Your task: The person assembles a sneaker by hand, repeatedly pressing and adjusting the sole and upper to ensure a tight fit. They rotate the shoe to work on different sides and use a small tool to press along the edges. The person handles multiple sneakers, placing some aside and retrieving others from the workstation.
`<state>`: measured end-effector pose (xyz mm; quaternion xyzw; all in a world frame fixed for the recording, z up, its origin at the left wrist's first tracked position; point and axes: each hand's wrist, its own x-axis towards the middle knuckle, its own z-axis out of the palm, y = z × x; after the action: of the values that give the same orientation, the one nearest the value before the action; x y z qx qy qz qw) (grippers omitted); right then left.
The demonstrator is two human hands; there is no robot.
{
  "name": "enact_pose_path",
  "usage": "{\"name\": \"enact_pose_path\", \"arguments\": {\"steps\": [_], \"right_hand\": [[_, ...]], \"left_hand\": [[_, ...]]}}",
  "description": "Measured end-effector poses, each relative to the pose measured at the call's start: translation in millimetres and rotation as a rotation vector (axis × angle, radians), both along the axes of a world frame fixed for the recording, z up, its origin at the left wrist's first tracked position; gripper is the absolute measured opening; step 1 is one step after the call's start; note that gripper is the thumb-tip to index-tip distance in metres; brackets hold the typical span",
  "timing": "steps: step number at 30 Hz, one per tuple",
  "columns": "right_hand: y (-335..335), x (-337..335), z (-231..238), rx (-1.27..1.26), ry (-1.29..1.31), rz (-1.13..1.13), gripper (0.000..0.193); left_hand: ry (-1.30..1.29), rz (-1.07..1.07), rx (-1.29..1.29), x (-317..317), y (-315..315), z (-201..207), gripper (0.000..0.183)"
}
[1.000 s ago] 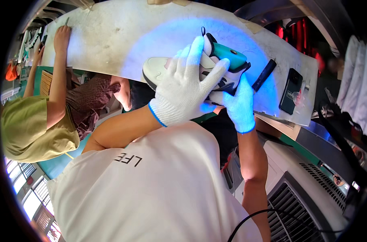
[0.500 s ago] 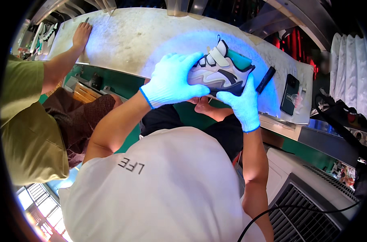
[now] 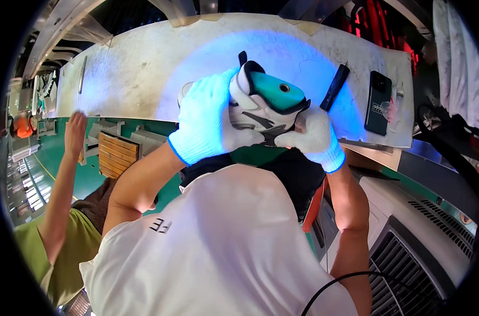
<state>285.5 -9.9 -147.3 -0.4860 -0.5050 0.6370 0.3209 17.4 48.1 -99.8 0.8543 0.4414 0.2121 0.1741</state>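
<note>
Shoe (image 3: 256, 119) over the near edge of the desk (image 3: 134, 79), teal last (image 3: 273, 90) newly tipped into my view; I judge a turn in hand. Grip: left hand (image 3: 203, 115) grasping the forefoot, right hand (image 3: 312, 136) the heel

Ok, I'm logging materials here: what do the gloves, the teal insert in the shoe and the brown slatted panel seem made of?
Gloves: matte knit, probably cotton or a blend, given the ribbed cuffs.
Teal insert: likely hard plastic, smooth with a slight sheen.
Slatted panel: apparently varnished wood or bamboo, from its warm brown tone.
</note>
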Motion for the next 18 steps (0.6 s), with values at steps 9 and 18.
{"name": "enact_pose_path", "arguments": {"steps": [9, 18], "right_hand": [[17, 20, 5, -0.128, 0.038, 0.151, 0.059], [-6, 7, -6, 0.320, -0.090, 0.088, 0.077]], "left_hand": [[0.049, -0.061, 0.013, -6, 10, -10, 0.121], [-0.140, -0.059, 0.139, -19, -23, -43, 0.100]]}}
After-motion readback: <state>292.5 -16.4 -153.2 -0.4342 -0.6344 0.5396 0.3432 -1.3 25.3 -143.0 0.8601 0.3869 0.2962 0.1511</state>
